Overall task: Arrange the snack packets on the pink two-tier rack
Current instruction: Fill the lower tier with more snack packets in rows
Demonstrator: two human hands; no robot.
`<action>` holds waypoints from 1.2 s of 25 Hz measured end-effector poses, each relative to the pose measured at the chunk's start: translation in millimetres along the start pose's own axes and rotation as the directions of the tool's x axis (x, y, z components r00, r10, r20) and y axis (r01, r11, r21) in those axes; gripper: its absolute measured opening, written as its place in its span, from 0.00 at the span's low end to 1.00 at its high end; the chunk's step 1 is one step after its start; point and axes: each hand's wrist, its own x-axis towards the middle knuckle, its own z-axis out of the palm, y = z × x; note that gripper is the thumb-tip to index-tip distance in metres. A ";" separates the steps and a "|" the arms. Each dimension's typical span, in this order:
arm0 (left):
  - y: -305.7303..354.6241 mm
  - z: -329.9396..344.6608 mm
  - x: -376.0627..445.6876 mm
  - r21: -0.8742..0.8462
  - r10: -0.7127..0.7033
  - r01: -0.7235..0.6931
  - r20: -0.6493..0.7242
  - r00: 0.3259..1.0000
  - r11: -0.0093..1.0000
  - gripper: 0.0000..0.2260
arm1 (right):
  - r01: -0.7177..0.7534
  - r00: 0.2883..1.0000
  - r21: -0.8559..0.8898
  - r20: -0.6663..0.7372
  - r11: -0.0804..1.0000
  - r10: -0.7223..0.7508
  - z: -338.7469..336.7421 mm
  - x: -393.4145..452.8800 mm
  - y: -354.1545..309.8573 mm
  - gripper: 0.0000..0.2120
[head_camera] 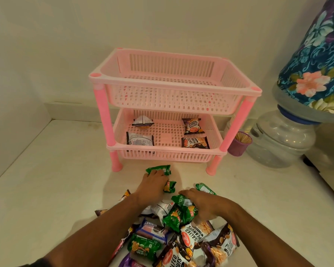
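Observation:
The pink two-tier rack (pixel 174 83) stands against the wall. Its top tier holds nothing; the bottom tier holds several salted peanut packets (pixel 193 126). A pile of snack packets (pixel 193 236) lies on the counter in front, with green, dark peanut and Oreo (pixel 152 228) packets in it. My left hand (pixel 152 185) lies flat over green packets (pixel 159 169) just in front of the rack, fingers curled on them. My right hand (pixel 202 205) presses down on green packets (pixel 181 211) at the top of the pile.
A purple cup of toothpicks (pixel 239 143) stands right of the rack. Beside it is a large water jar (pixel 283 135) with a floral cloth cover (pixel 316 54). The white counter (pixel 56 180) meets walls behind and at left.

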 end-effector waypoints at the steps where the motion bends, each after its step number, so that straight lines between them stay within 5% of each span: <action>1: -0.5 -0.8 1.7 0.001 -0.009 0.009 -0.032 0.999 1.000 0.17 | -0.006 1.000 -0.006 0.006 1.000 0.006 -0.3 1.4 0.5 0.53; 4: -2.0 -4.7 9.2 0.019 -0.031 0.033 -0.084 0.996 0.999 0.17 | -0.039 0.999 -0.031 0.025 0.999 0.039 0.1 3.8 1.4 0.52; 11: -6.9 -7.6 23.4 0.007 -0.100 0.100 0.078 0.992 0.995 0.22 | -0.084 0.996 -0.050 0.031 0.995 0.086 -4.4 5.3 3.9 0.49; 23: -2.6 -9.8 21.6 0.023 -0.108 0.106 0.115 0.987 0.994 0.21 | -0.080 0.997 -0.015 0.003 0.997 0.080 -6.6 -2.1 -4.4 0.45; 30: 11.2 -17.9 13.4 -0.006 -0.044 0.045 0.098 0.994 0.999 0.17 | -0.023 0.999 -0.032 -0.043 0.999 0.022 -5.2 -14.2 -4.7 0.30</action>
